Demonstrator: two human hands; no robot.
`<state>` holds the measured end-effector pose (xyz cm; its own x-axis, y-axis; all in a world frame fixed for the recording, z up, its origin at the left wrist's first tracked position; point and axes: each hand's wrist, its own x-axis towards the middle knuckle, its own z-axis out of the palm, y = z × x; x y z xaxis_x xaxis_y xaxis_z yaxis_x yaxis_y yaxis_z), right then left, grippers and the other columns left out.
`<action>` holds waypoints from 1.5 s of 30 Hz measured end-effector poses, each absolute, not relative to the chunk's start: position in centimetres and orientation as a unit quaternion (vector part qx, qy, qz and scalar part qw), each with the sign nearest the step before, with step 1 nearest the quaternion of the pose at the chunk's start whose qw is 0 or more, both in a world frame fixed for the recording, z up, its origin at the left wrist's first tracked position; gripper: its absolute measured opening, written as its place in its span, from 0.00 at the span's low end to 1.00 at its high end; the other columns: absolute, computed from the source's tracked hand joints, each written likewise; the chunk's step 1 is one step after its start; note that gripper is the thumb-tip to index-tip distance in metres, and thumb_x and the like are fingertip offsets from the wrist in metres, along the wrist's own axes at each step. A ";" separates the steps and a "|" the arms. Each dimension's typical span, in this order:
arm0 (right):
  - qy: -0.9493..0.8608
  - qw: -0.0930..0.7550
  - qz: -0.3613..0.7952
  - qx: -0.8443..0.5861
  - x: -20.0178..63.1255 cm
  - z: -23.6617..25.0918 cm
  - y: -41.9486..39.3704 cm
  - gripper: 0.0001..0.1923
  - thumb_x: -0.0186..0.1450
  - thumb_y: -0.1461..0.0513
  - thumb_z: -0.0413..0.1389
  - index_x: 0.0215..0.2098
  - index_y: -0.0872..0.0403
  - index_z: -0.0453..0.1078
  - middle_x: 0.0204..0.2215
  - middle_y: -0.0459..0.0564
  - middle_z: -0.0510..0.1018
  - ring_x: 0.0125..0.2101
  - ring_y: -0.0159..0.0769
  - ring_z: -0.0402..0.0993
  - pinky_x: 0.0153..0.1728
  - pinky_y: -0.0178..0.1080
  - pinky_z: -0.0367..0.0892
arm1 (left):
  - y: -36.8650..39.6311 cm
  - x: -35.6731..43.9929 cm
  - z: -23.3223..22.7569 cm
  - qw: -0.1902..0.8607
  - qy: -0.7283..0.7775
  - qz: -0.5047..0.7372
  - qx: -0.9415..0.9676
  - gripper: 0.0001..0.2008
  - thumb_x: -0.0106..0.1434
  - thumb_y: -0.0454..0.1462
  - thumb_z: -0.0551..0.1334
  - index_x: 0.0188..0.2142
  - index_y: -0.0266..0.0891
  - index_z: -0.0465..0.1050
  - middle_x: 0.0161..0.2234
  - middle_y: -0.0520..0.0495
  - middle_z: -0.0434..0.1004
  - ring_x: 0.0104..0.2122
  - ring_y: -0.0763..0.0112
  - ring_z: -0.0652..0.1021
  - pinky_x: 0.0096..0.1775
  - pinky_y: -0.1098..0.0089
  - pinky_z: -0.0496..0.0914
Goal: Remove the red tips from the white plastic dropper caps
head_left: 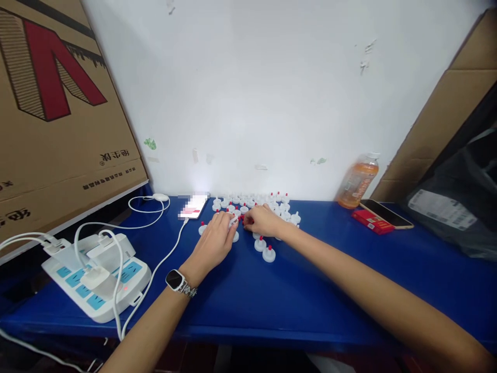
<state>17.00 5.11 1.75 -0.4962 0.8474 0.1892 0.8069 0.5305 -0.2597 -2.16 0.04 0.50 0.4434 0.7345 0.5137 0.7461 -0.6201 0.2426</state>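
My left hand (217, 234) is closed with a white nozzle cap (233, 221) held between thumb and fingers. Close beside it, my right hand (264, 219) has its fingers pinched together over some small red tips (241, 218) on the table; what sits inside the pinch is partly hidden. White round nozzle caps with red tips stand around and behind both hands. Two of them, one nearer cap (268, 254) and one just behind it (260, 243), stand in front of my right wrist. Toward the right of the group, a white nozzle cap (295, 217) shows no red tip.
On the blue table (248, 305), a power strip (101, 280) with chargers and cables lies left. A lit phone (195, 206) is plugged in near the wall. At right are an orange drink bottle (357, 181), a red box (373, 221), another phone (386, 214) and a dark bag (458, 197).
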 end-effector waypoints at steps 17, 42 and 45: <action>-0.581 0.593 0.405 -0.383 13.5 1.2 1.9 0.13 0.55 0.53 0.65 0.29 0.54 0.73 0.28 0.48 0.80 0.30 0.35 0.76 0.33 0.37 0.70 | -0.8 -1.0 0.4 0.081 -0.478 -0.274 -0.831 0.15 0.74 0.42 0.44 0.45 0.36 0.63 0.40 0.40 0.71 0.38 0.59 0.74 0.40 0.59 0.69; -0.674 0.551 0.222 -0.439 16.4 4.7 8.9 0.10 0.55 0.57 0.62 0.25 0.54 0.67 0.22 0.45 0.75 0.24 0.32 0.70 0.27 0.35 0.64 | -0.6 -2.1 1.0 0.056 -0.455 -0.334 -0.824 0.13 0.69 0.45 0.57 0.47 0.41 0.67 0.45 0.43 0.71 0.46 0.57 0.72 0.47 0.56 0.68; -0.751 0.436 0.130 -0.479 16.3 4.5 12.3 0.04 0.56 0.63 0.59 0.24 0.55 0.69 0.23 0.45 0.76 0.25 0.31 0.71 0.29 0.34 0.63 | -0.3 -2.9 1.1 0.053 -0.434 -0.264 -0.860 0.08 0.68 0.42 0.58 0.36 0.42 0.71 0.38 0.47 0.72 0.41 0.60 0.71 0.42 0.60 0.66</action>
<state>16.30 12.30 4.48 -0.1608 0.8329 0.5296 0.6068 0.5066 -0.6125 -2.94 -0.27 1.14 0.4833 0.7189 0.4996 0.7750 -0.6168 0.1378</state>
